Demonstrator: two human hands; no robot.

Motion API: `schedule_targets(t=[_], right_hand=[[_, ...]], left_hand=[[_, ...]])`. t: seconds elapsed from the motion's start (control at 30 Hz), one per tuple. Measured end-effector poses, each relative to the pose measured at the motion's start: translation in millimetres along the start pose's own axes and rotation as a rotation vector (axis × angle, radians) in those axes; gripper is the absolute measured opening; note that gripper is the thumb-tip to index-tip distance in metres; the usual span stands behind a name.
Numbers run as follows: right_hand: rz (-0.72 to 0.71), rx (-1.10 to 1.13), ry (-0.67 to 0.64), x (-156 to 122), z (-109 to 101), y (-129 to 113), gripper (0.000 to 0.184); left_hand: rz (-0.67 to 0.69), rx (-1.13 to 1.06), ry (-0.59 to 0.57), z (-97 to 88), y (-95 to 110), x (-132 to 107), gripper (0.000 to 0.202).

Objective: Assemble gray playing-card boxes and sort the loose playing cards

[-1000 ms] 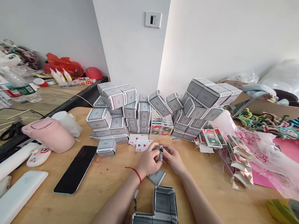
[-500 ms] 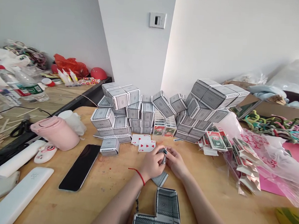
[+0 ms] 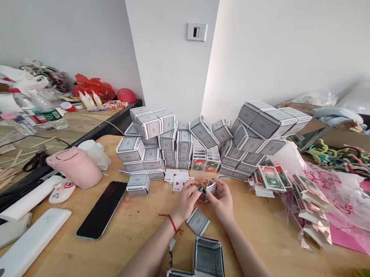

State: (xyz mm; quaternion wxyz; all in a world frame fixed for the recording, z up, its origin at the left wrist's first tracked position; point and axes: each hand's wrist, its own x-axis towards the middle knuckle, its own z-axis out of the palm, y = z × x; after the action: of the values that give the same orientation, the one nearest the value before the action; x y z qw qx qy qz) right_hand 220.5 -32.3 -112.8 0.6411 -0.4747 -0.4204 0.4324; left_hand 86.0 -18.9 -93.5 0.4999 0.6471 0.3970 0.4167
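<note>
Both my hands meet over the middle of the table around a small folded playing card (image 3: 211,187), its pale edges upright between the fingers. My right hand (image 3: 224,201) curls round the card from the right. From the left, my left hand (image 3: 187,200), with a red string on the wrist, pinches its near edge. Below them a flat grey-backed card piece (image 3: 198,222) lies on the wood. Closer to me stands an open-topped L-shaped structure of folded cards (image 3: 207,257). Face-up heart cards (image 3: 177,184) lie just beyond my left hand.
Stacked card blocks (image 3: 146,157) rise at the back left, and a taller leaning stack (image 3: 250,138) at the back right. A black phone (image 3: 102,208), a pink cup (image 3: 76,167) and a white device (image 3: 31,244) lie left. Empty card boxes (image 3: 312,205) and plastic bags are on the right.
My fingers have opened out somewhat, and the folded card now shows between them. My left hand has shifted, uncovering more of the flat card piece below. The whole view has tilted slightly.
</note>
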Motion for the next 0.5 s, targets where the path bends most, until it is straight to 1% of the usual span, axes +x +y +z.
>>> schedule_targets(t=[0.03, 0.1, 0.17, 0.23, 0.3, 0.33, 0.37, 0.43, 0.5], right_hand=[[-0.042, -0.029, -0.012, -1, 1, -1, 0.046], [-0.11, -0.077, -0.049, -5, 2, -1, 0.046], [-0.147, -0.115, -0.084, -7, 2, -2, 0.046], [-0.153, -0.142, -0.109, -9, 1, -1, 0.046], [-0.136, -0.139, -0.136, -10, 1, 0, 0.046], [-0.125, -0.121, -0.151, -9, 1, 0, 0.046], [-0.115, -0.095, -0.161, -9, 1, 0, 0.048], [-0.088, -0.029, -0.159, -7, 2, 1, 0.059], [-0.036, 0.034, -0.146, -3, 0, 1, 0.067]], left_hand=[[-0.091, -0.083, -0.01, 0.1, -2, 2, 0.023], [-0.255, -0.26, -0.077, -1.2, -6, 6, 0.026], [-0.369, -0.4, -0.177, -4.9, -7, 8, 0.028], [-0.436, -0.495, -0.281, -10.0, -7, 8, 0.028], [-0.462, -0.552, -0.33, -14.6, -7, 7, 0.028], [-0.46, -0.571, -0.331, -16.3, -7, 7, 0.028], [-0.451, -0.583, -0.319, -17.5, -8, 7, 0.027], [-0.41, -0.576, -0.272, -18.8, -9, 7, 0.027], [-0.346, -0.506, -0.204, -19.0, -10, 8, 0.026]])
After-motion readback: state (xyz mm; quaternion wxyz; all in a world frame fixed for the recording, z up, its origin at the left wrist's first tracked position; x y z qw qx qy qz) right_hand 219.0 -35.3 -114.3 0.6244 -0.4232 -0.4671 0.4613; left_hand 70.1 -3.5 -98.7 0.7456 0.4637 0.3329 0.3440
